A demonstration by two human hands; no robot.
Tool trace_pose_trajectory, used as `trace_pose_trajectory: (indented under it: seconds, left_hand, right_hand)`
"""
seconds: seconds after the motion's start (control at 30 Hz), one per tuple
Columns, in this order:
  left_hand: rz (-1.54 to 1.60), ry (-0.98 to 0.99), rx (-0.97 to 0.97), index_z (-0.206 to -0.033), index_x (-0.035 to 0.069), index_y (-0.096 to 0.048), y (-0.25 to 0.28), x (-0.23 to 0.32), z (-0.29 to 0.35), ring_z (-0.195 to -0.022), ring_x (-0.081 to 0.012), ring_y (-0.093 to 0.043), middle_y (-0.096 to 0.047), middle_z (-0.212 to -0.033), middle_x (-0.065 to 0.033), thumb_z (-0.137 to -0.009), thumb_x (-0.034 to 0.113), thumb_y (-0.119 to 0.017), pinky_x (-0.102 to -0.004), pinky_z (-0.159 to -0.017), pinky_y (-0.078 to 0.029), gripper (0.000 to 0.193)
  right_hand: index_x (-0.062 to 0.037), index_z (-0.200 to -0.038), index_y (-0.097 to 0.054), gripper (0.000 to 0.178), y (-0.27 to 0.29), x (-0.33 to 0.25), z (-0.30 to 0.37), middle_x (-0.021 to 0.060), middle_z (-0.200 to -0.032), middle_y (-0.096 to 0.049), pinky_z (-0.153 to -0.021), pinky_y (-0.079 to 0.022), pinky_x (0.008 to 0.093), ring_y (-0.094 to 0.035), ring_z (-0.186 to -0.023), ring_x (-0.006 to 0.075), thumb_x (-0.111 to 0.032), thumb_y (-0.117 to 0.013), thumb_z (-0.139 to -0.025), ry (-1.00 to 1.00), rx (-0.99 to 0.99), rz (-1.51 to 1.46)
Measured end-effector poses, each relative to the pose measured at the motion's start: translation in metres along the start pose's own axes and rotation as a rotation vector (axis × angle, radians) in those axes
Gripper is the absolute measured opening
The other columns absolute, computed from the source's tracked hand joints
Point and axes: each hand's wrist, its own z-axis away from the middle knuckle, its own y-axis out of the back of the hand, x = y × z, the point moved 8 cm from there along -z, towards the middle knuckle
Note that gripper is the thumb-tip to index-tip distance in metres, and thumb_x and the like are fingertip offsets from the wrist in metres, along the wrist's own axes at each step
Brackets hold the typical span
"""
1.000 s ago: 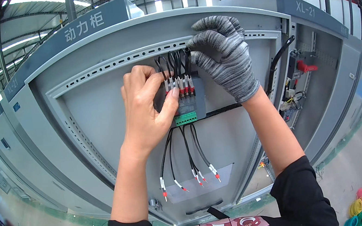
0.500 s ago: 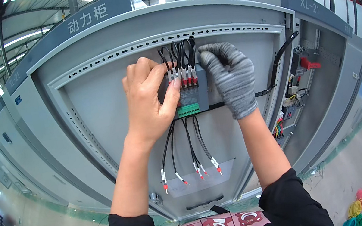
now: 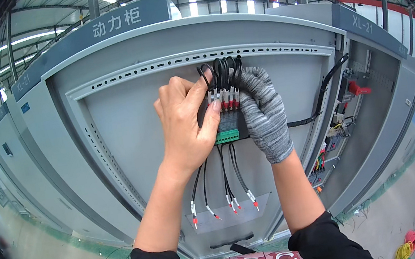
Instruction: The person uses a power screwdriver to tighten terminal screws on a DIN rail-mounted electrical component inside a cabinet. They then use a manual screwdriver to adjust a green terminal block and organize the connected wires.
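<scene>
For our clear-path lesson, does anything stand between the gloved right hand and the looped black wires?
Nothing visible does: the gloved right hand is immediately right of the looped black wires, contact unclear; the bare left hand is at their left.

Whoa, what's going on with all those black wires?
A person has both hands up at a small dark box on a grey metal panel. The bare left hand pinches some looped black wires at the box's top. The gloved right hand is by its right side; its fingertips are hard to see. Other wires with red tips hang below.
</scene>
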Motion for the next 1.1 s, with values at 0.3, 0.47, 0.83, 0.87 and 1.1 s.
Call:
trace_pose_trajectory:
  seconds: [0.3, 0.47, 0.83, 0.87, 1.1]
  left_hand:
    - [0.052, 0.045, -0.047, -0.105, -0.002, -0.069, 0.0, -0.001, -0.003, -0.092, -0.023, -0.042, -0.046, -0.09, -0.0052, -0.081, 0.019, -0.066, -0.035, -0.088, -0.029, 0.031]
    - [0.033, 0.033, -0.038, -0.107, -0.001, -0.068, 0.0, -0.001, -0.001, -0.093, -0.0236, -0.044, -0.05, -0.091, -0.0063, -0.085, 0.018, -0.063, -0.0356, -0.09, -0.032, 0.029]
    - [0.022, -0.054, 0.162, -0.101, -0.002, -0.067, 0.021, -0.007, 0.01, -0.096, -0.0255, -0.052, -0.06, -0.098, -0.0106, -0.086, -0.007, -0.055, -0.0328, -0.084, -0.044, 0.021]
    - [0.032, -0.056, 0.146, -0.101, -0.002, -0.067, 0.02, -0.006, 0.01, -0.096, -0.0257, -0.052, -0.059, -0.098, -0.0107, -0.085, -0.006, -0.054, -0.0327, -0.084, -0.043, 0.021]
    - [0.025, -0.11, 0.036, -0.1, -0.002, -0.065, 0.019, -0.005, 0.002, -0.092, -0.0262, -0.052, -0.059, -0.098, -0.0119, -0.081, 0.007, -0.056, -0.0348, -0.081, -0.043, 0.023]
  right_hand:
    - [0.0039, -0.124, -0.058, 0.046, -0.008, 0.005, -0.003, 0.0194, -0.126, -0.058, -0.102, -0.046, 0.0358, -0.058, -0.118, 0.0301, 0.014, -0.044, -0.082, -0.022, -0.099, -0.046]
    - [0.0044, -0.118, -0.062, 0.037, -0.008, 0.002, -0.004, 0.0182, -0.12, -0.06, -0.099, -0.048, 0.0345, -0.06, -0.114, 0.0282, 0.012, -0.05, -0.083, -0.091, -0.063, -0.088]
    - [0.0002, -0.107, -0.071, 0.02, 0.013, 0.01, -0.032, 0.0043, -0.086, -0.072, -0.072, -0.052, 0.0252, -0.06, -0.077, 0.0079, -0.009, -0.071, -0.089, -0.383, -0.121, -0.14]
    - [0.0005, -0.106, -0.071, 0.02, 0.013, 0.01, -0.034, 0.004, -0.086, -0.072, -0.072, -0.052, 0.0254, -0.06, -0.076, 0.0079, -0.01, -0.071, -0.089, -0.387, -0.132, -0.133]
    - [0.0018, -0.098, -0.07, 0.019, 0.008, 0.009, -0.044, 0.0071, -0.08, -0.071, -0.07, -0.052, 0.0274, -0.063, -0.073, 0.0113, -0.012, -0.074, -0.086, -0.385, -0.36, 0.036]
